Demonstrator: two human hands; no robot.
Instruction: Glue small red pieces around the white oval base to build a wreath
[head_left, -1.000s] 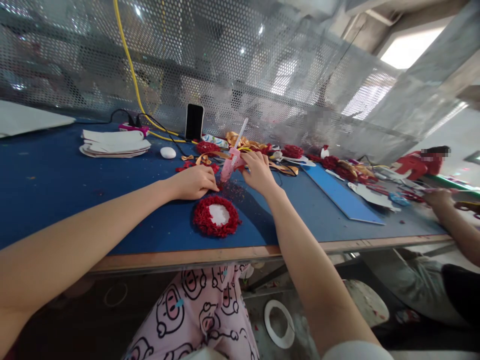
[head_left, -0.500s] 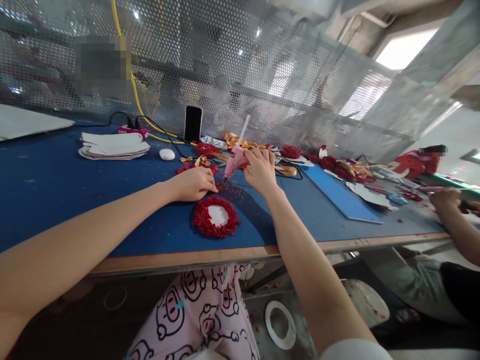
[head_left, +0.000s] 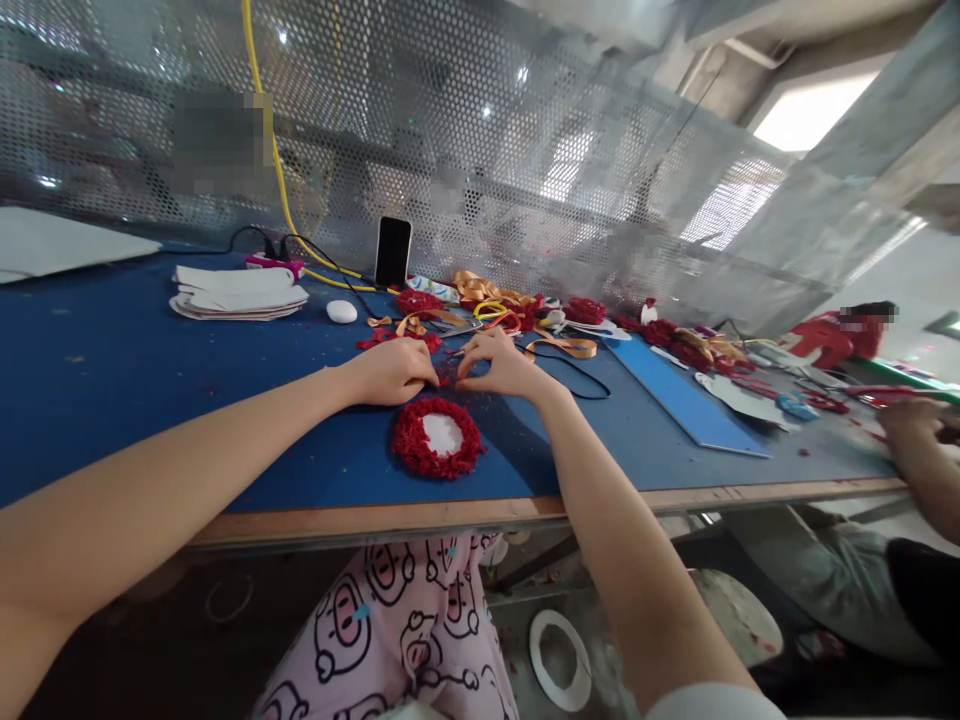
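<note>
Just beyond a round red ruffled piece (head_left: 406, 452) with a white centre, my left hand (head_left: 390, 372) is pinched closed at the tabletop. A small red scrap (head_left: 444, 381) shows at its fingertips. My right hand (head_left: 499, 365) faces it from the other side, thumb and forefinger curved and apart, close to the same scrap; nothing shows between them. Behind my left hand lie loose red petal-like pieces (head_left: 424, 341). Scissors (head_left: 466, 328) and a tan ribbon (head_left: 570, 347) are behind my right hand.
White cut sheets (head_left: 240, 295), a white mouse-like object (head_left: 342, 312) and an upright phone (head_left: 393, 252) stand towards the back left. A blue board (head_left: 679, 395) and more red pieces (head_left: 589, 310) lie to the right. A co-worker's hand (head_left: 911, 425) is at far right.
The pink glue gun has left my right hand and is out of sight. That hand has moved left and down to my left hand, which stays pinched. Scissors and cords now show behind.
</note>
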